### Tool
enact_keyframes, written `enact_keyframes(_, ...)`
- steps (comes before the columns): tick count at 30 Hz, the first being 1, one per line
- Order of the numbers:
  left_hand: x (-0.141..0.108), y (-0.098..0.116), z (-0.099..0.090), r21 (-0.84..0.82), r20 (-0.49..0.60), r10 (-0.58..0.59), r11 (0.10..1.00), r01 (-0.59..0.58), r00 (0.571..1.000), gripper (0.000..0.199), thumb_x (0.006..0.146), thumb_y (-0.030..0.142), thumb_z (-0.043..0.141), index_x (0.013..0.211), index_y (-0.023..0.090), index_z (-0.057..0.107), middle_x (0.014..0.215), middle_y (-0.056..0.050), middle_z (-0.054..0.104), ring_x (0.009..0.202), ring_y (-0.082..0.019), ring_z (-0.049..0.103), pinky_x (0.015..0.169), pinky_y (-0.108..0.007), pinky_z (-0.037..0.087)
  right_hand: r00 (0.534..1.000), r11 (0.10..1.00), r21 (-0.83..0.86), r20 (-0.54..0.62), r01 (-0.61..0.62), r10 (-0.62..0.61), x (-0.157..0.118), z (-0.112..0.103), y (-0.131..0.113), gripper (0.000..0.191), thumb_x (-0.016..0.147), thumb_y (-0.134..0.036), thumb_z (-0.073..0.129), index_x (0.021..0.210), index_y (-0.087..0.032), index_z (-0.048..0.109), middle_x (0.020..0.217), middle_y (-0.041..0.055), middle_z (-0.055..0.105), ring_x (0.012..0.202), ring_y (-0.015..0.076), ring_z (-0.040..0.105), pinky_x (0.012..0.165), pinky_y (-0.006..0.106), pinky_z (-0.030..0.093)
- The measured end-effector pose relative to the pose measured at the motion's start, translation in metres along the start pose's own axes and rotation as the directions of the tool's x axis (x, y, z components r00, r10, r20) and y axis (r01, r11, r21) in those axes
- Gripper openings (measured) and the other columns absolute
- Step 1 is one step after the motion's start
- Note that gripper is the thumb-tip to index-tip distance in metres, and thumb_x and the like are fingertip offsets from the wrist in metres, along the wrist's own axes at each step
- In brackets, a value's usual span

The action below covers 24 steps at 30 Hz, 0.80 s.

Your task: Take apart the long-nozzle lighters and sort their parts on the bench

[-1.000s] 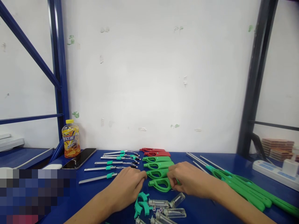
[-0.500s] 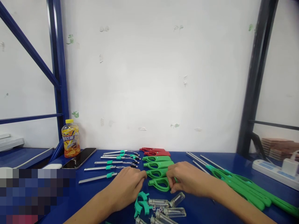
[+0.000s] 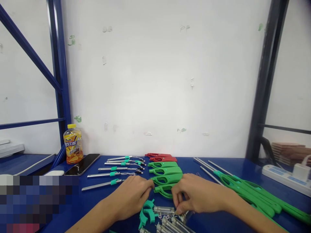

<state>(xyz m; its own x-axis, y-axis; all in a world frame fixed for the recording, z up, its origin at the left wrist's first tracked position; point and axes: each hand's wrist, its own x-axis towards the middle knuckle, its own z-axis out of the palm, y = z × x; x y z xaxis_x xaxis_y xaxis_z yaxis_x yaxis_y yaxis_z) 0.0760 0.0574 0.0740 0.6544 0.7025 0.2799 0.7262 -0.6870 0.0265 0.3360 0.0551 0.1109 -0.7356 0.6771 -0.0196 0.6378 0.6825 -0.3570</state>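
My left hand (image 3: 132, 195) is closed beside the near ends of the green lighter shells (image 3: 166, 179); its curled fingers hide whatever they hold. Left of it lie several metal lighter tubes (image 3: 100, 175) with teal clips and wires. My right hand (image 3: 194, 194) covers the near shell's right end. Its thumb and fingers pinch at a clear fuel tank (image 3: 186, 216), partly hidden under the fingertips. More clear fuel tanks (image 3: 165, 210) are clustered in front, next to several curved teal triggers (image 3: 147, 213).
Long-tubed green lighters (image 3: 255, 194) lie at the right, near a white power strip (image 3: 286, 178). Red shells (image 3: 162, 158) sit behind the green ones. A drink bottle (image 3: 73, 145) and a phone (image 3: 84, 164) stand and lie at the left. A white wall (image 3: 155, 81) rises behind.
My right hand has moved down toward me, from the near green shell to the clear tanks. A couple of tanks have shifted. My left hand has hardly moved.
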Motion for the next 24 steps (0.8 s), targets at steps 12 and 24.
enact_keyframes(12,0.0,0.0,-0.002,0.011,0.024,-0.012,1.0,0.012,1.0,0.029,0.103,0.024,0.037,0.097,0.025,0.066,0.083,-0.002,0.072,0.079,-0.02,0.068,0.069,-0.028,0.043,0.904,0.856,-0.406,-0.402,-0.32,0.147,0.005,-0.012,0.007,0.049,0.105,-0.043,0.042,0.071,-0.02,0.069,0.067,0.005,0.074,0.063,0.0199,0.07,0.057,0.027,0.037)
enact_keyframes(24,-0.001,-0.003,0.002,0.101,0.014,-0.019,0.995,0.018,1.0,0.031,0.104,0.028,0.037,0.084,0.024,0.06,0.077,-0.001,0.069,0.072,-0.021,0.066,0.061,-0.03,0.035,0.633,0.518,-0.368,-0.52,-0.772,0.573,-0.011,-0.014,0.092,0.014,0.081,-0.028,0.071,0.083,-0.015,0.075,0.084,0.0194,0.075,0.081,0.0358,0.075,0.063,0.037,0.049)
